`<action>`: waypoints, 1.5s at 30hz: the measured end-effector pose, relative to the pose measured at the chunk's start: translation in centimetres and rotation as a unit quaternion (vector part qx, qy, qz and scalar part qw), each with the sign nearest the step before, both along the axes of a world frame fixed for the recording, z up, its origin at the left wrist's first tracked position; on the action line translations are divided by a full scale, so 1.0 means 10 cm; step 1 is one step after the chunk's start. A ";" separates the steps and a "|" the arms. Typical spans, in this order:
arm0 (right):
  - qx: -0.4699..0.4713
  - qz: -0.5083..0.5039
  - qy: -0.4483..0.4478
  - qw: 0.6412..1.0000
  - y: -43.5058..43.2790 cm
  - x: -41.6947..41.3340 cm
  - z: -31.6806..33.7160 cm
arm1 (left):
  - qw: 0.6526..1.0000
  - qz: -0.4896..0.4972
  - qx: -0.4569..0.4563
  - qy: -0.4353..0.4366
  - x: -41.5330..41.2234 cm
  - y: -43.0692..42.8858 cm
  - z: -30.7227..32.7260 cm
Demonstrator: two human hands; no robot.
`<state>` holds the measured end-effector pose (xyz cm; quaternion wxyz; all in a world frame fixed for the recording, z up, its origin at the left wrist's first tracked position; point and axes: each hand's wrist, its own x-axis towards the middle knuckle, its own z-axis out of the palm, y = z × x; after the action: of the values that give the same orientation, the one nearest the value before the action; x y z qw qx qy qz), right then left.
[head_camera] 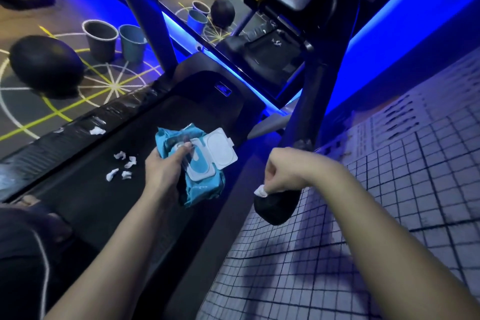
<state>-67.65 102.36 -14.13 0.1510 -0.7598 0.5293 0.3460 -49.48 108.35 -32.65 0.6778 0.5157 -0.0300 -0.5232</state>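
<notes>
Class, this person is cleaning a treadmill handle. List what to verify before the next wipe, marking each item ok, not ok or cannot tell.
1. Pack secure: left hand grips the wipe pack. Ok.
2. Pack closed: its lid stands open. Not ok.
3. Wipe in hand: right hand pinches a white wad. Ok.
4. Contact: the wad touches the black handle end. Ok.
5. Litter: white scraps lie on the belt. Not ok.
6. Wad moist enough: cannot tell.
</notes>
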 end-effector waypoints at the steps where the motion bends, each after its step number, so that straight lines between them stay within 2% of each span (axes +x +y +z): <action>1: 0.028 -0.020 -0.030 0.999 0.01 -0.03 0.11 | 1.000 0.002 0.000 -0.004 0.01 0.02 0.01; 3: 0.004 -0.062 -0.135 0.989 -0.05 -0.07 0.26 | 1.000 0.004 0.000 -0.007 -0.01 0.06 0.02; 5: -0.111 -0.086 -0.213 0.967 -0.21 -0.11 0.28 | 1.000 0.002 -0.004 -0.003 -0.03 0.10 0.05; 6: -0.169 -0.081 -0.201 0.962 -0.28 -0.12 0.23 | 1.000 0.000 -0.006 -0.003 -0.04 0.11 0.05; 8: -0.210 -0.054 -0.097 0.971 -0.34 -0.13 0.08 | 1.000 -0.002 -0.012 -0.004 -0.05 0.13 0.07; 10: -0.176 -0.042 -0.028 0.983 -0.29 -0.12 -0.07 | 1.000 -0.001 -0.020 -0.006 -0.06 0.15 0.07; 16: -0.063 -0.002 -0.010 0.998 0.16 0.01 -0.09 | 0.999 -0.007 -0.026 -0.019 -0.05 0.23 0.07; 17: -0.050 -0.004 -0.018 0.999 0.22 0.04 -0.09 | 1.000 -0.003 -0.025 -0.017 -0.04 0.25 0.05; 19: -0.060 -0.023 -0.090 0.994 0.31 0.15 -0.14 | 1.000 -0.001 -0.014 -0.008 0.03 0.29 0.02; 23: -0.127 -0.115 -0.301 0.938 0.54 0.55 -0.75 | 0.998 0.047 0.022 -0.018 0.37 0.43 -0.13; 25: -0.155 -0.185 -0.364 0.900 0.63 0.74 -1.20 | 0.995 0.073 0.043 -0.056 0.60 0.50 -0.23; 27: -0.175 -0.250 -0.379 0.874 0.66 0.86 -1.60 | 0.991 0.083 0.054 -0.092 0.83 0.59 -0.32; 30: -0.154 -0.335 -0.368 0.854 0.64 0.98 -2.02 | 0.985 0.105 0.091 -0.098 1.12 0.70 -0.47; 33: -0.174 -0.347 -0.411 0.825 0.52 1.19 -2.28 | 0.981 0.123 0.117 -0.097 1.37 0.79 -0.57; 36: -0.125 -0.335 -0.461 0.813 0.28 1.43 -2.33 | 0.974 0.158 0.125 -0.101 1.59 0.85 -0.61; 39: -0.078 -0.314 -0.486 0.812 0.17 1.56 -2.27 | 0.975 0.189 0.107 -0.055 1.75 0.84 -0.60; 43: -0.106 -0.364 -0.539 0.752 0.40 1.46 -2.19 | 0.974 0.189 0.116 -0.046 1.78 0.80 -0.54; 45: -0.100 -0.380 -0.551 0.736 0.60 1.35 -2.16 | 0.975 0.184 0.113 -0.053 1.70 0.78 -0.48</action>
<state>-54.15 108.34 -35.77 0.4585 -0.5640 0.6298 -0.2739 -32.45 116.15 -37.46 0.6974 0.6125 0.0885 -0.3615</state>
